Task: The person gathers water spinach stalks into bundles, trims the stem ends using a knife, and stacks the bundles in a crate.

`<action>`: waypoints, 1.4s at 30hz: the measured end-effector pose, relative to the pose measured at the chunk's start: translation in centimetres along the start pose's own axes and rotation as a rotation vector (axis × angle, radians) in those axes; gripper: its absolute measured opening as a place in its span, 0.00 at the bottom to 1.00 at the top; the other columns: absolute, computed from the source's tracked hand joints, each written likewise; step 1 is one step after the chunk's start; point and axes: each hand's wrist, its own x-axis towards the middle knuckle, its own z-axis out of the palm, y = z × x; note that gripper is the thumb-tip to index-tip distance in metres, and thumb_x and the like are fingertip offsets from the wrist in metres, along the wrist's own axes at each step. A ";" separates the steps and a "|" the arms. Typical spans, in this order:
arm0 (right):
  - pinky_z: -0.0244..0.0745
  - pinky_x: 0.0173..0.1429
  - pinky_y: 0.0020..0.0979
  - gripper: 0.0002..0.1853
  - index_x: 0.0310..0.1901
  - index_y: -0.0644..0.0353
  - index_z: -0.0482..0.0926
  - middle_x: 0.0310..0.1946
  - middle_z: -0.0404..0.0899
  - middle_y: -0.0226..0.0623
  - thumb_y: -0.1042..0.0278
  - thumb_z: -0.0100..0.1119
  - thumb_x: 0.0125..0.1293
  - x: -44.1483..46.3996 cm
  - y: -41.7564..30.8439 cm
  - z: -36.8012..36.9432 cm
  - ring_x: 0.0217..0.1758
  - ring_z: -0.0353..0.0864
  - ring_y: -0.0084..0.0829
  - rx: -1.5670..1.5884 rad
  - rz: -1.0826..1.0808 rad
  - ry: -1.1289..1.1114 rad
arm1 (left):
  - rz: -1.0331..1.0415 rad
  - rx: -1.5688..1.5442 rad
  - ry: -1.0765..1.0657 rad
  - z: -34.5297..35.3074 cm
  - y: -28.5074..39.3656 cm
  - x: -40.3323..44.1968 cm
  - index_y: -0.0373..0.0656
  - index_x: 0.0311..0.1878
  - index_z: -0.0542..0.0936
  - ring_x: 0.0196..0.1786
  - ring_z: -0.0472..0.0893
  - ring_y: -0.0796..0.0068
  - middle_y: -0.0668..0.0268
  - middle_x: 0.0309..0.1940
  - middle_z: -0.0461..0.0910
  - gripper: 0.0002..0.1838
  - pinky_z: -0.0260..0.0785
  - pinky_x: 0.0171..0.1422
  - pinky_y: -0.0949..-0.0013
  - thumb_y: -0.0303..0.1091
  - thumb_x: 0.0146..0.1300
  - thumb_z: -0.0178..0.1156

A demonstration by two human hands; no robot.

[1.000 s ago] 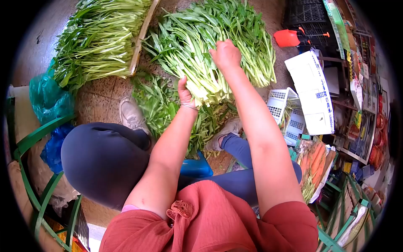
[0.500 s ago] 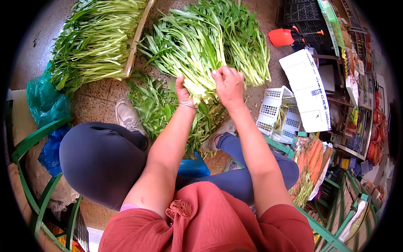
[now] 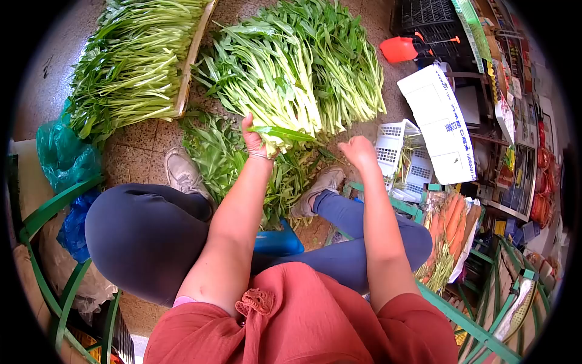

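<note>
My left hand [image 3: 255, 141] is closed around the pale stem ends of a water spinach bunch [image 3: 276, 100], whose leaves fan out away from me. A loose leaf [image 3: 284, 132] lies across those stem ends. To the right, apart from the bunch, my right hand [image 3: 359, 150] is closed in a fist; its fingertips are hidden, so anything inside cannot be made out. Another heap of water spinach [image 3: 351, 79] lies against the held bunch on its right side. Between my shoes, below both hands, loose leaves [image 3: 227, 158] cover the floor.
Neatly laid water spinach [image 3: 145, 60] fills a wooden-edged tray at the upper left. On the right are a white plastic basket [image 3: 388, 145], a white box [image 3: 438, 124], a red spray bottle [image 3: 398, 50] and carrots [image 3: 451, 221]. Green metal bars [image 3: 63, 194] stand at my left.
My right hand has left the stems and moved right and slightly down. The left hand has shifted slightly left, keeping its hold, and a leaf now lies across the stem ends.
</note>
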 end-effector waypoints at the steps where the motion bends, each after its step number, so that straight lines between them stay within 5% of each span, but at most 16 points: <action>1: 0.69 0.46 0.30 0.21 0.40 0.62 0.80 0.36 0.79 0.45 0.50 0.55 0.57 0.7 -0.1 -0.2 0.39 0.78 0.34 -0.211 0.099 -0.257 | -0.007 0.003 -0.006 -0.3 0.1 -0.1 0.41 0.55 0.68 0.53 0.71 0.53 0.55 0.51 0.71 0.33 0.61 0.61 0.51 0.45 0.44 0.61; 3: 0.67 0.57 0.38 0.36 0.52 0.65 0.70 0.45 0.75 0.49 0.39 0.56 0.52 3.0 -0.4 2.3 0.49 0.75 0.40 0.822 0.208 -0.197 | -0.042 -0.016 -0.005 -1.1 0.2 -0.2 0.41 0.55 0.68 0.54 0.71 0.53 0.55 0.52 0.71 0.33 0.60 0.61 0.51 0.44 0.44 0.61; 6: 0.67 0.58 0.39 0.41 0.58 0.66 0.61 0.51 0.72 0.47 0.41 0.59 0.51 5.0 -3.3 4.1 0.52 0.73 0.38 1.221 0.356 -0.518 | -0.012 0.016 -0.020 -0.8 0.3 -0.2 0.40 0.56 0.67 0.55 0.70 0.53 0.54 0.53 0.70 0.34 0.58 0.63 0.52 0.44 0.44 0.60; 8: 0.67 0.56 0.38 0.38 0.57 0.65 0.61 0.52 0.71 0.47 0.50 0.64 0.50 5.7 -5.0 6.1 0.53 0.72 0.36 1.311 0.095 -0.724 | -0.025 0.029 -0.035 -0.8 0.5 -0.2 0.40 0.56 0.67 0.55 0.70 0.52 0.54 0.53 0.70 0.34 0.58 0.63 0.52 0.44 0.43 0.60; 13: 0.70 0.54 0.34 0.34 0.59 0.60 0.62 0.50 0.71 0.47 0.61 0.65 0.52 5.0 -6.9 6.4 0.51 0.74 0.33 1.150 -0.031 -0.529 | -0.011 0.041 -0.024 -0.9 0.9 -0.3 0.40 0.56 0.66 0.54 0.70 0.53 0.53 0.53 0.70 0.34 0.59 0.63 0.53 0.44 0.44 0.59; 15: 0.70 0.54 0.34 0.37 0.62 0.48 0.59 0.56 0.65 0.45 0.62 0.66 0.50 4.0 -7.4 6.5 0.53 0.71 0.33 0.714 -0.342 0.073 | -0.003 0.058 -0.005 -1.0 1.0 -0.2 0.40 0.57 0.66 0.54 0.70 0.53 0.54 0.53 0.70 0.34 0.59 0.62 0.53 0.45 0.44 0.59; 16: 0.69 0.55 0.32 0.37 0.61 0.35 0.60 0.56 0.62 0.40 0.62 0.66 0.47 3.7 -7.4 5.8 0.55 0.69 0.32 0.385 -0.513 0.197 | 0.015 0.096 -0.003 -0.9 0.8 -0.3 0.40 0.56 0.67 0.53 0.71 0.54 0.55 0.52 0.71 0.34 0.61 0.60 0.54 0.47 0.45 0.58; 17: 0.68 0.53 0.31 0.33 0.57 0.35 0.68 0.49 0.66 0.35 0.62 0.66 0.46 3.2 -7.6 5.4 0.50 0.70 0.32 0.194 -0.573 0.325 | 0.033 0.134 -0.001 -0.7 0.7 -0.3 0.40 0.55 0.67 0.51 0.73 0.55 0.56 0.51 0.72 0.34 0.63 0.59 0.54 0.49 0.45 0.58; 22: 0.66 0.45 0.32 0.09 0.32 0.47 0.82 0.39 0.69 0.33 0.65 0.65 0.45 2.9 -8.6 5.1 0.40 0.69 0.33 -0.045 -0.652 0.468 | 0.029 0.111 0.017 -1.0 0.6 -0.2 0.40 0.55 0.67 0.51 0.73 0.55 0.55 0.51 0.72 0.33 0.63 0.59 0.54 0.49 0.46 0.57; 30: 0.64 0.41 0.31 0.04 0.27 0.53 0.74 0.25 0.76 0.29 0.66 0.59 0.51 -0.2 -7.7 5.7 0.34 0.72 0.31 0.011 -0.964 0.616 | 0.077 0.102 -0.030 -1.0 0.6 0.2 0.40 0.50 0.71 0.47 0.76 0.58 0.56 0.46 0.75 0.28 0.66 0.57 0.57 0.48 0.48 0.57; 35: 0.64 0.31 0.29 0.07 0.24 0.53 0.73 0.21 0.74 0.29 0.62 0.57 0.55 -1.5 -7.0 5.1 0.26 0.71 0.26 0.089 -0.917 0.515 | 0.081 0.125 -0.010 -1.6 0.7 0.1 0.40 0.49 0.73 0.44 0.77 0.59 0.57 0.43 0.77 0.27 0.68 0.55 0.58 0.47 0.47 0.59; 37: 0.60 0.24 0.26 0.09 0.25 0.52 0.76 0.17 0.72 0.26 0.59 0.54 0.59 -3.0 -6.6 2.6 0.19 0.66 0.20 0.599 -0.553 0.040 | 0.092 0.114 -0.016 -1.8 0.7 0.2 0.40 0.51 0.71 0.48 0.75 0.57 0.55 0.47 0.75 0.30 0.66 0.57 0.57 0.47 0.46 0.59; 38: 0.54 0.19 0.23 0.13 0.26 0.53 0.78 0.14 0.70 0.23 0.56 0.52 0.61 -2.3 -5.6 2.7 0.15 0.59 0.15 0.798 -0.473 0.135 | 0.077 0.087 -0.021 -1.5 0.7 0.1 0.40 0.52 0.70 0.49 0.75 0.57 0.56 0.47 0.74 0.30 0.66 0.58 0.55 0.46 0.46 0.59; 39: 0.63 0.25 0.27 0.15 0.37 0.57 0.78 0.19 0.74 0.27 0.54 0.55 0.58 -1.1 -4.2 2.6 0.19 0.67 0.19 0.722 -0.326 0.196 | 0.059 0.061 -0.026 -1.2 0.7 0.0 0.40 0.53 0.69 0.50 0.74 0.56 0.57 0.48 0.74 0.31 0.65 0.58 0.54 0.45 0.45 0.60; 41: 0.68 0.50 0.38 0.31 0.54 0.63 0.68 0.52 0.71 0.48 0.46 0.56 0.56 0.5 -3.2 2.9 0.46 0.74 0.35 0.235 -0.013 0.240 | 0.066 0.076 -0.013 -1.0 0.7 -0.2 0.41 0.54 0.69 0.51 0.73 0.56 0.57 0.49 0.74 0.31 0.64 0.59 0.53 0.44 0.45 0.60; 42: 0.68 0.50 0.38 0.31 0.54 0.63 0.68 0.52 0.71 0.48 0.46 0.56 0.56 1.4 -3.2 3.5 0.46 0.74 0.35 0.237 -0.012 0.240 | 0.071 0.075 -0.027 -1.1 0.7 -0.1 0.41 0.54 0.69 0.51 0.73 0.56 0.56 0.49 0.74 0.31 0.64 0.59 0.53 0.44 0.45 0.60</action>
